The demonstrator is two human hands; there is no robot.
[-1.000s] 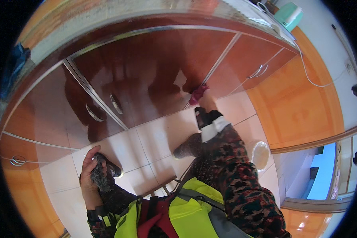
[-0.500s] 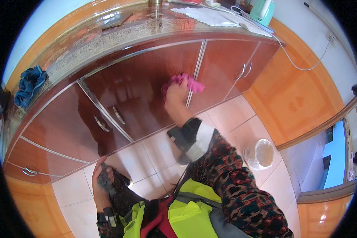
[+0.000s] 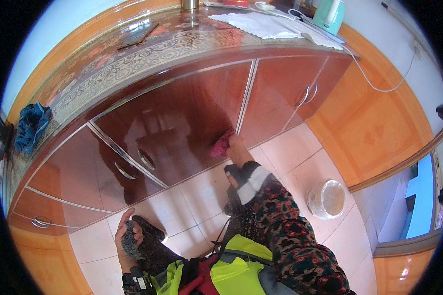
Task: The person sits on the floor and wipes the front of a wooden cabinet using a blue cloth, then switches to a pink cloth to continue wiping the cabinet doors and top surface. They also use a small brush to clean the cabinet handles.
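Observation:
With my right hand (image 3: 237,149) I press a crumpled pink cloth (image 3: 222,143) to the lower right corner of a glossy reddish-brown cabinet door (image 3: 182,108), close to the floor. My fingers are closed on the cloth and partly hidden by it. My left hand (image 3: 121,235) is held low, apart from the cabinet, with its fingers curled round a grey steel wool scourer (image 3: 131,240). Two curved metal handles, one on this door (image 3: 145,160) and one on the neighbouring door (image 3: 125,170), sit side by side left of the cloth.
A blue cloth (image 3: 32,127) lies at the countertop's left end. Along the back are a dark flat tablet-like object (image 3: 138,35), a white cloth (image 3: 256,25) and a mint-green kettle (image 3: 328,17) with a cord. A clear round tub (image 3: 326,199) stands on the tiled floor (image 3: 285,160) at right.
My right hand has moved the pink cloth down the door, from its upper right part to its bottom corner. My left hand keeps hold of the scourer. The view has shifted slightly.

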